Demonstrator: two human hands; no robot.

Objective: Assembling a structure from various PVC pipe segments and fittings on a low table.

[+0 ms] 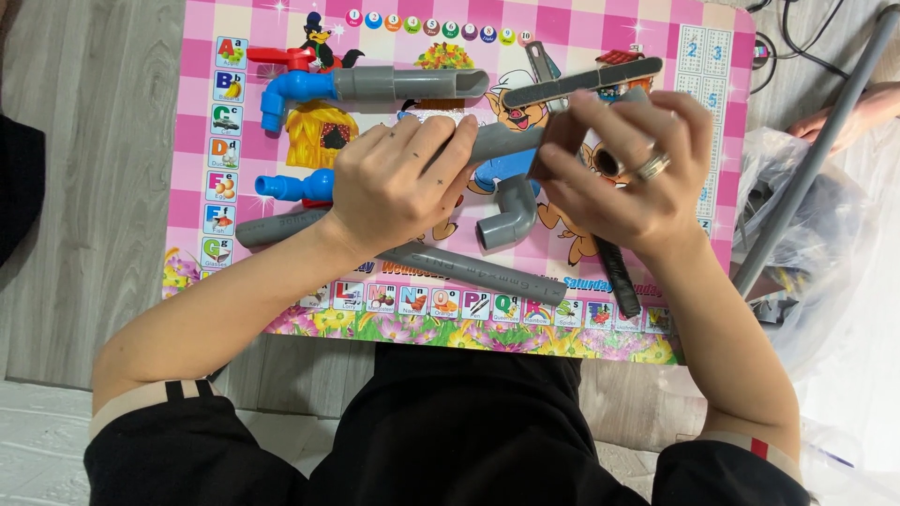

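Observation:
My left hand [398, 178] grips a short grey pipe [502, 142] over the middle of a pink picture table [197, 201]. My right hand [619, 159], with a ring, holds a dark piece of sandpaper [553, 141] wrapped on the pipe's right end. A grey elbow fitting [506, 217] lies just below the hands. A long grey pipe [469, 269] runs under my left wrist.
A blue tap with a red handle joined to a grey pipe [375, 86] lies at the table's back. A second blue fitting [292, 186] sits left of my hand. A hacksaw [586, 80] lies at back right. A long grey pipe [811, 159] leans over a plastic bag [825, 253] at right.

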